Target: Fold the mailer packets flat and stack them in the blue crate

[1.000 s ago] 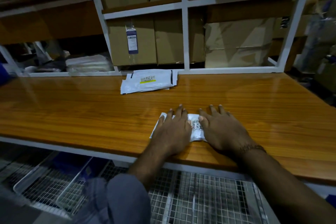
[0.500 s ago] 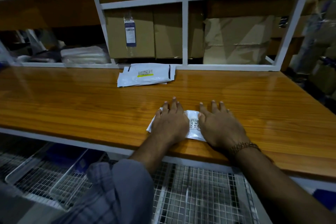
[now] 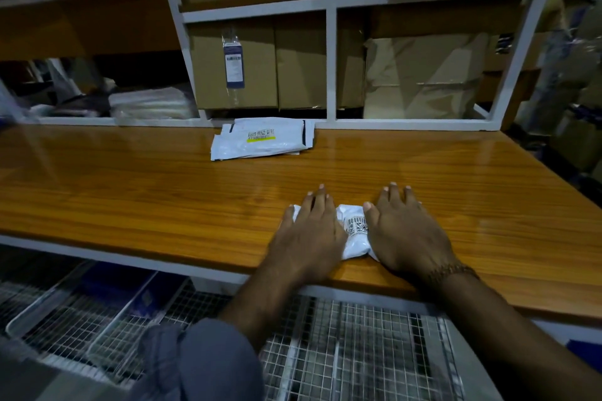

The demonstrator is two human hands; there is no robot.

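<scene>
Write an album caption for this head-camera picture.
Both hands, left and right, press a white mailer packet flat on the table.

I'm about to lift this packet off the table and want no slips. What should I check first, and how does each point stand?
1. Left hand flat on the mailer packet: ok.
2. Right hand flat on it: ok.
3. Packet fully flattened: not ok, its middle shows crumpled between the hands.
4. Packet wholly on the table: ok, though near the front edge.
5. Blue crate within reach: cannot tell, only blue shapes under the wire baskets.
6. Other packets lie apart: ok.
</scene>
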